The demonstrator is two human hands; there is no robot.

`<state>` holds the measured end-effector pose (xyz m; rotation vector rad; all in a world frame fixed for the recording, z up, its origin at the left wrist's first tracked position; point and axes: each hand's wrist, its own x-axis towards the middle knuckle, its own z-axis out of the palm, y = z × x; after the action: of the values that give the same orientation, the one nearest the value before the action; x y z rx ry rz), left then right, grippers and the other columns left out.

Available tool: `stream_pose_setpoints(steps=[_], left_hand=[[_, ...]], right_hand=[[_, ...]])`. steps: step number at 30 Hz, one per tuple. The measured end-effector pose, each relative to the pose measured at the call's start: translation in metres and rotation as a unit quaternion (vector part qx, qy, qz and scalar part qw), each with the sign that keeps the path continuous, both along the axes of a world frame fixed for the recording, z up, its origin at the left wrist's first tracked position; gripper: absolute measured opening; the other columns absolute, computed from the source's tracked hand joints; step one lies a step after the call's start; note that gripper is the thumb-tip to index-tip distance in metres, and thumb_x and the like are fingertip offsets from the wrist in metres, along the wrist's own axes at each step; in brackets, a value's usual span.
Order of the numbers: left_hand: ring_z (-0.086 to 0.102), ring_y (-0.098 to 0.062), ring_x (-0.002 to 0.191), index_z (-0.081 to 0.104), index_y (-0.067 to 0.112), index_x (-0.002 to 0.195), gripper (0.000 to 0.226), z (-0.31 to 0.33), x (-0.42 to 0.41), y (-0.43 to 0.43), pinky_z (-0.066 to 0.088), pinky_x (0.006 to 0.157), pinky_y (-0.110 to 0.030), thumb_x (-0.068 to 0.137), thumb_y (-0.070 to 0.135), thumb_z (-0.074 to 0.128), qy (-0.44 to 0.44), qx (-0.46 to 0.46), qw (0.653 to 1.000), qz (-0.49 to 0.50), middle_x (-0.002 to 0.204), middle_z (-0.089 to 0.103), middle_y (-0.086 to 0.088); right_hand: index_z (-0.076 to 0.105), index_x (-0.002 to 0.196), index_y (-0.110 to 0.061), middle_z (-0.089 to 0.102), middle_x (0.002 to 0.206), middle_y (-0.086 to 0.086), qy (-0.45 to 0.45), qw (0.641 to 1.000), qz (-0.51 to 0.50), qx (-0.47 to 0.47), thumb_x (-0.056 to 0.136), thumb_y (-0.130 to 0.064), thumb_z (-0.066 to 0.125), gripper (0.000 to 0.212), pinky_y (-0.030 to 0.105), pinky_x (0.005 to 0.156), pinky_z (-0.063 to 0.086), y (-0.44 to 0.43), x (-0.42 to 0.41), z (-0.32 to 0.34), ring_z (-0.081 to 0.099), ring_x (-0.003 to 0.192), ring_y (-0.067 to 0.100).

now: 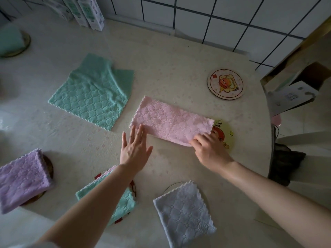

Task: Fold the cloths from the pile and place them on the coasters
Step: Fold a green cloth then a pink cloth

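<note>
A pink cloth (168,120), folded into a long strip, lies in the middle of the table. Its right end covers part of a yellow coaster (228,136). My left hand (135,147) lies flat with straight fingers, its fingertips on the strip's near left corner. My right hand (208,146) pinches the strip's near right corner. A green cloth (95,93) lies spread out to the left, one corner turned over. A bare round coaster (225,84) with a cartoon print sits at the back right.
Folded cloths rest on coasters: purple (23,179) at near left, green (123,199) under my left forearm, grey-blue (184,212) at near right, pale green (9,40) at far left. Cartons (89,11) stand by the tiled wall. The table edge (268,122) curves at right.
</note>
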<state>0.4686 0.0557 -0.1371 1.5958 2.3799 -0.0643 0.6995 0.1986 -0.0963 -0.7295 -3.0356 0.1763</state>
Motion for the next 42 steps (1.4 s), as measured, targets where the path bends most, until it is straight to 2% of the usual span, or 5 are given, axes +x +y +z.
stream_pose_setpoints(steps=[13,22,29,34,42], left_hand=[[0.051,-0.027,0.126,0.061,0.011,0.123,0.042,-0.002,0.061,-0.013,0.042,0.106,-0.040,0.084,0.026,0.065,-0.090,0.169,0.969,-0.153,0.130,0.059,-0.008],[0.049,-0.022,0.129,0.060,0.012,0.126,0.040,-0.001,0.044,-0.043,0.043,0.105,-0.036,0.090,0.029,0.053,-0.174,0.155,0.944,-0.234,0.134,0.057,-0.005],[0.059,-0.012,0.115,0.063,0.012,0.122,0.034,0.011,0.044,-0.051,0.047,0.100,-0.025,0.089,0.013,0.058,-0.289,0.193,0.930,-0.116,0.123,0.065,-0.001],[0.059,-0.006,0.059,0.071,0.007,0.096,0.013,0.023,0.034,-0.030,0.054,0.063,-0.029,0.090,0.013,0.061,-0.344,0.126,0.927,0.082,0.079,0.069,0.002],[0.071,-0.034,0.081,0.060,-0.003,0.110,0.037,0.025,0.004,0.015,0.060,0.068,-0.042,0.096,0.030,0.052,-0.586,0.019,0.695,0.417,0.101,0.070,-0.020]], right_hand=[[0.058,0.120,-0.006,0.064,0.110,0.005,0.114,0.962,0.018,-0.246,0.094,-0.017,0.044,0.032,0.021,0.091,0.048,-0.075,0.003,0.024,0.059,0.101,0.012],[0.049,0.133,-0.012,0.053,0.134,0.007,-0.010,0.979,0.106,-0.177,0.077,0.023,0.049,0.066,0.034,0.101,0.046,-0.009,0.008,-0.002,0.050,0.124,0.020],[0.053,0.129,-0.014,0.055,0.129,0.005,-0.043,0.971,0.197,-0.130,0.070,0.022,0.059,0.069,0.030,0.094,0.050,0.007,0.011,-0.018,0.053,0.117,0.020],[0.066,0.112,-0.020,0.067,0.111,-0.004,-0.023,0.958,0.105,-0.265,0.081,-0.006,0.063,0.034,0.032,0.085,0.053,0.017,-0.007,-0.012,0.060,0.102,0.011],[0.047,0.061,-0.008,0.043,0.052,0.005,-0.040,0.887,-0.154,-0.434,0.093,-0.038,0.052,0.044,0.031,0.054,0.029,0.040,-0.058,-0.009,0.040,0.050,0.018]])
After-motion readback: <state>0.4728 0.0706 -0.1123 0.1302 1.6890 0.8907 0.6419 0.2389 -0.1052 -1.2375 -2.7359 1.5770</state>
